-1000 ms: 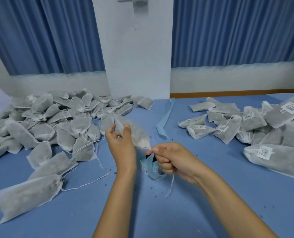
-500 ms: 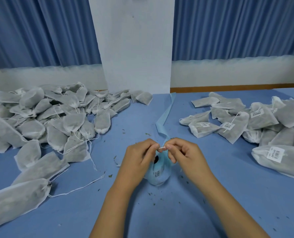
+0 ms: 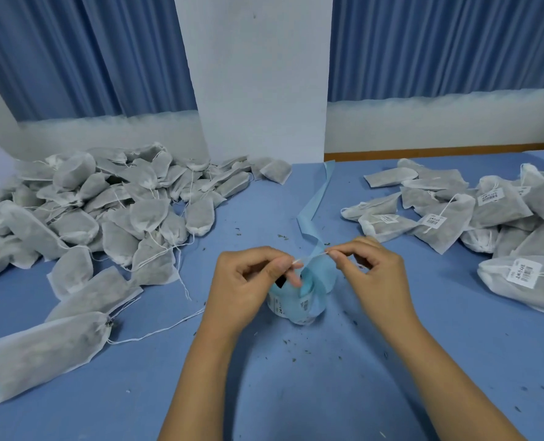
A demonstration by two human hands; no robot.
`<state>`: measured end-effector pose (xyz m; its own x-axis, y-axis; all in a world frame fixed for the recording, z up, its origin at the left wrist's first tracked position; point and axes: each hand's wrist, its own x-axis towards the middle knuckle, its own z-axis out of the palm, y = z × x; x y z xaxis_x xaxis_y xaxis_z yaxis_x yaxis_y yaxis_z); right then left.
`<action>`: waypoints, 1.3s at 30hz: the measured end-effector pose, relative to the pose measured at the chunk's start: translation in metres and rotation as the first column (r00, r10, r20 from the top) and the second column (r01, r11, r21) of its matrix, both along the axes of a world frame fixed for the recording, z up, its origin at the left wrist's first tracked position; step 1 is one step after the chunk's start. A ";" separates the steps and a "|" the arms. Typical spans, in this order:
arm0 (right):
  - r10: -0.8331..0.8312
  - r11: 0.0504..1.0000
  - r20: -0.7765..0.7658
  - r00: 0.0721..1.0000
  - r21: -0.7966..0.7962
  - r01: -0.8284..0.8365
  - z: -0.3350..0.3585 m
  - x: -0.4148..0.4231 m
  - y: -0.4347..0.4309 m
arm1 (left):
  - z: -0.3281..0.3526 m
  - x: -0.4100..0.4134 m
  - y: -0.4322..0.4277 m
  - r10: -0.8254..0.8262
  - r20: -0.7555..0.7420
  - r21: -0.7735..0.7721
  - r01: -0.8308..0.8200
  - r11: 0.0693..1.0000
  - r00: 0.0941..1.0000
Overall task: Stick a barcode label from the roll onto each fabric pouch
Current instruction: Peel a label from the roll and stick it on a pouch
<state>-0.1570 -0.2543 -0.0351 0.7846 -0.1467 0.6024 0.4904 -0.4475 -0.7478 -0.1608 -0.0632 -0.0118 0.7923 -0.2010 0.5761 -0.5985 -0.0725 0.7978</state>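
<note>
Over the middle of the blue table (image 3: 328, 393), somewhat toward its near edge, both hands meet above the label roll (image 3: 291, 310). The roll stands on the table, light blue, with small printed labels on its outer turn. The left hand (image 3: 248, 291) and the right hand (image 3: 375, 278) each hold one end of a thin white strip (image 3: 310, 256) stretched between them just above the roll. Each grip is narrow, thumb against forefinger with the other fingers curled. The strip is seen edge-on, so I cannot tell whether it is a label or a string.

Loose blue backing tape (image 3: 316, 198) rises from the roll and trails away toward the far edge.

Along the left side, from the far edge to the near left corner, lies a heap of unlabelled pouches (image 3: 111, 198), grey-white with loose drawstrings. One long pouch (image 3: 44, 351) lies apart near the left corner. Along the right side lie the labelled pouches (image 3: 449, 214), several with white barcode labels facing up. Dark crumbs (image 3: 291, 345) are scattered on the table around the roll. Beyond the far edge hang blue curtains (image 3: 73, 52) on either side of a white pillar (image 3: 264, 74).
</note>
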 end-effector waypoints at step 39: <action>0.114 0.991 -0.042 0.993 0.068 -0.111 -0.006 -0.006 0.017 | -0.008 0.009 -0.021 0.279 -0.102 0.184 -0.258 0.949 0.955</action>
